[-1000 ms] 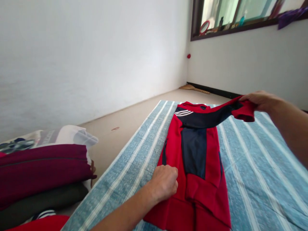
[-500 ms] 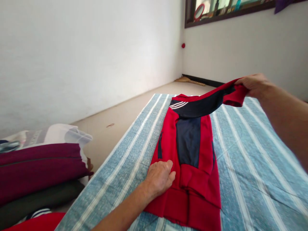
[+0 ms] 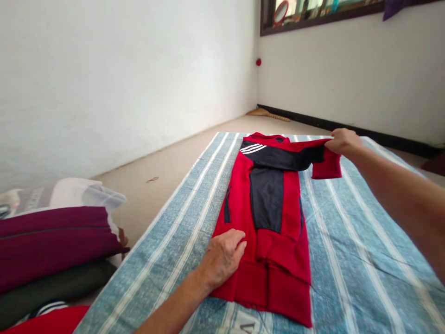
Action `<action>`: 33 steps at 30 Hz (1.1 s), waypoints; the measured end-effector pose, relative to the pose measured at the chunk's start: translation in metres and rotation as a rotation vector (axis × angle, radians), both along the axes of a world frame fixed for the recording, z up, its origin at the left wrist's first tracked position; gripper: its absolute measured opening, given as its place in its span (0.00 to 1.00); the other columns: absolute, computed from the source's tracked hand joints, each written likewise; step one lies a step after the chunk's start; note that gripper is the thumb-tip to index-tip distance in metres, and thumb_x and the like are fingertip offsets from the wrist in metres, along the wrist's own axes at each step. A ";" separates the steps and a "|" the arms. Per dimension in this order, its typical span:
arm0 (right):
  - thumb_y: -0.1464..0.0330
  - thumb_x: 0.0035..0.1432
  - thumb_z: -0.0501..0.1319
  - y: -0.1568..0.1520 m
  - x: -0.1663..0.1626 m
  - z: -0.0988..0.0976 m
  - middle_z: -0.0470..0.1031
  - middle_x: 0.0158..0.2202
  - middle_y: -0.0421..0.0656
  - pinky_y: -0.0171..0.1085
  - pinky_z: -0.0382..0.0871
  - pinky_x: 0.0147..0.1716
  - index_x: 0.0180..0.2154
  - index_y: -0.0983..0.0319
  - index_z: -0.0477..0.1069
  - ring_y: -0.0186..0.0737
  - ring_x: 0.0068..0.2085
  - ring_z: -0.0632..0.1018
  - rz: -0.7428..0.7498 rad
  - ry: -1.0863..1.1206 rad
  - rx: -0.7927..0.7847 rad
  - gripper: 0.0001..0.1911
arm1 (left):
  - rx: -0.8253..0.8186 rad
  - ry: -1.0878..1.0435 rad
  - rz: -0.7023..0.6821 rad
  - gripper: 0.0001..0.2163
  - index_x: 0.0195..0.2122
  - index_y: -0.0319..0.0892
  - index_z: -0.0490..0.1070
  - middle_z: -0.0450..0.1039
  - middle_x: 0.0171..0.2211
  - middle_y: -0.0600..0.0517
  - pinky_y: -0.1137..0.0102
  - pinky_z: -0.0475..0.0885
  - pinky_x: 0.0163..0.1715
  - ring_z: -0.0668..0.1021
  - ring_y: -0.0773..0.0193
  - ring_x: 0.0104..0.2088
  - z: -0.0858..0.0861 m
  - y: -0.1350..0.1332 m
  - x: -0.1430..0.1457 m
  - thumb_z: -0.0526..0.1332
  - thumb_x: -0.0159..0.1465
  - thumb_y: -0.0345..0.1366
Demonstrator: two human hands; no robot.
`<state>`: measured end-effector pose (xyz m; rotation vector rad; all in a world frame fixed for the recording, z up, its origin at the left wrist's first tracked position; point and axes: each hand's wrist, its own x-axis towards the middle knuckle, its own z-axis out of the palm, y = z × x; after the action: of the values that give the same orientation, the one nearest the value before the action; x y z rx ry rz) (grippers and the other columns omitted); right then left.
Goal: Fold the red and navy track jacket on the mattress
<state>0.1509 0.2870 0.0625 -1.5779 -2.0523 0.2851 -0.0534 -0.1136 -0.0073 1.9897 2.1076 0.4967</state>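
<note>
A red and dark navy track jacket [image 3: 267, 199] lies on a blue striped sheet, with three white stripes on its shoulder. My right hand [image 3: 343, 141] is closed on the red end of one sleeve, at the upper right. That sleeve [image 3: 288, 157] stretches sideways from the shoulder, its cuff hanging just beside the body of the jacket. Near the hem, my left hand [image 3: 225, 255] rests on the jacket's left front with its fingers curled against the cloth; the fingertips are partly hidden. The other sleeve lies folded lengthwise over the front.
The striped sheet [image 3: 365, 250] covers the flat surface under the jacket. At the left is a pile of clothes with a maroon garment [image 3: 55, 241] and a red one [image 3: 52, 320]. A white wall [image 3: 139, 83] runs along the left, and a broom-like object [image 3: 269, 113] lies in the far corner.
My right hand has come down and to the left with the sleeve end, so the sleeve lies lower and flatter. My left hand stays on the jacket. The view has shifted slightly.
</note>
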 end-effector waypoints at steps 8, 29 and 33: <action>0.68 0.55 0.64 -0.115 -0.028 -0.030 0.76 0.45 0.50 0.42 0.66 0.42 0.40 0.59 0.76 0.51 0.42 0.76 0.568 -0.213 0.100 0.09 | 0.432 0.097 -0.038 0.11 0.44 0.39 0.72 0.75 0.48 0.43 0.63 0.74 0.51 0.76 0.58 0.50 -0.007 -0.038 -0.002 0.53 0.65 0.25; 0.54 0.65 0.53 -0.212 -0.178 -0.094 0.63 0.59 0.54 0.45 0.60 0.56 0.58 0.63 0.63 0.50 0.60 0.65 0.943 -0.356 -0.017 0.27 | 0.086 0.255 0.101 0.19 0.59 0.38 0.65 0.61 0.63 0.43 0.53 0.63 0.59 0.61 0.53 0.64 -0.027 -0.057 0.007 0.50 0.68 0.32; 0.50 0.65 0.49 -0.204 -0.181 -0.111 0.58 0.63 0.56 0.46 0.56 0.59 0.63 0.65 0.55 0.52 0.63 0.61 0.951 -0.382 -0.014 0.34 | 0.075 0.292 0.115 0.18 0.58 0.40 0.66 0.62 0.63 0.44 0.53 0.64 0.58 0.63 0.53 0.63 -0.028 -0.055 0.008 0.50 0.67 0.32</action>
<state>-0.0297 0.0827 -0.0484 -0.5644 -2.9888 0.3404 -0.0456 -0.1684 -0.0351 2.1008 2.4202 0.3238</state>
